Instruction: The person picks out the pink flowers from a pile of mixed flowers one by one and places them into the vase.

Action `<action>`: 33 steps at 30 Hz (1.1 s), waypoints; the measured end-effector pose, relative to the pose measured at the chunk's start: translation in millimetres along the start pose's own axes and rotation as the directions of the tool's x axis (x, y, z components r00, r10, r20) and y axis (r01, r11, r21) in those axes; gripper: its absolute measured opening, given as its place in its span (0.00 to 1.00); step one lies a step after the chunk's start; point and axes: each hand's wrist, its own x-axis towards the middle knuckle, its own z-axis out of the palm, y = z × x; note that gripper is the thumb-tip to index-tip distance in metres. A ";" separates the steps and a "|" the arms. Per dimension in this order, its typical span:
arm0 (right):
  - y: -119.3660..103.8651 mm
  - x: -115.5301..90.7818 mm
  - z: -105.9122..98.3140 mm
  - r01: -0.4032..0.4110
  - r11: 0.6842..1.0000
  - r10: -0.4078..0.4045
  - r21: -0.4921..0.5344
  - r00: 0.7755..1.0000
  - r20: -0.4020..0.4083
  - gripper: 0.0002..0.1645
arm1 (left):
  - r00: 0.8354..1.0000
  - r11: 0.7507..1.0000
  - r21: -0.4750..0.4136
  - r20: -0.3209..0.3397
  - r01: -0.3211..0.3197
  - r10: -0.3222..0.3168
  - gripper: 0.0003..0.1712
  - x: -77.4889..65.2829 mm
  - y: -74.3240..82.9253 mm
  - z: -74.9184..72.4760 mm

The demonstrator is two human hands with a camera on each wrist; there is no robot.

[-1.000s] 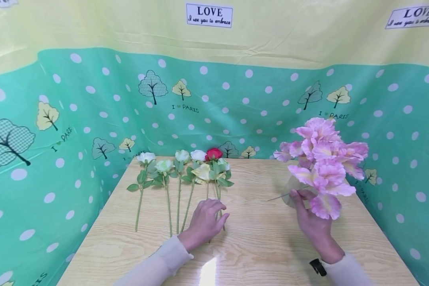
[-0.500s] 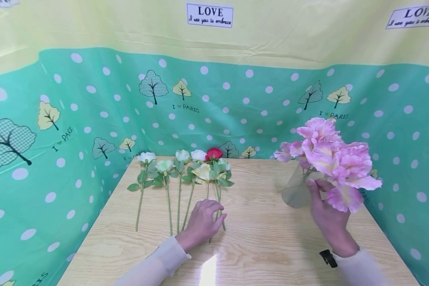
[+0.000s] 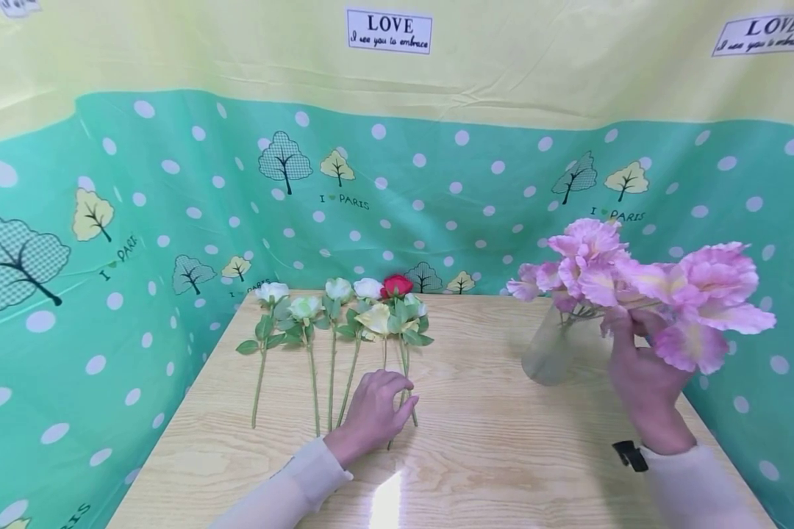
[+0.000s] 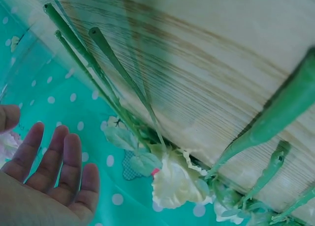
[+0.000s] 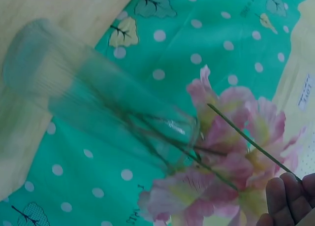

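My right hand [image 3: 651, 382] pinches the thin stem [image 5: 248, 140] of a pink artificial flower [image 3: 724, 283]. Its bare stem end points up and left from the fingers in the right wrist view, outside the vase. Left of that hand stands a clear glass vase [image 3: 544, 354]; more pink flowers [image 3: 585, 253] rise from its mouth, their stems visible through the glass. My left hand [image 3: 373, 408] hovers with loosely bent fingers over the rose stems at the row's right end, holding nothing; the left wrist view shows the fingers [image 4: 73, 159] apart from the green stems [image 4: 78, 41].
Artificial roses lie side by side on the wooden table [image 3: 476, 441]: several whitish ones such as the white rose [image 3: 273, 292], a cream rose [image 3: 375, 318] and a red rose [image 3: 395, 285]. A green polka-dot curtain [image 3: 437, 191] encloses the table's back and sides.
My right hand has moved right and slightly up from the vase, carrying the pink flower away from the others. The vase and roses have stayed put; my left hand has barely shifted.
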 end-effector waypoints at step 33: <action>32.4 3.7 22.3 -0.065 0.965 0.165 -0.255 0.904 0.393 0.25 | 1.000 1.000 0.011 0.016 0.007 -0.007 0.10 -1.2 2.2 3.8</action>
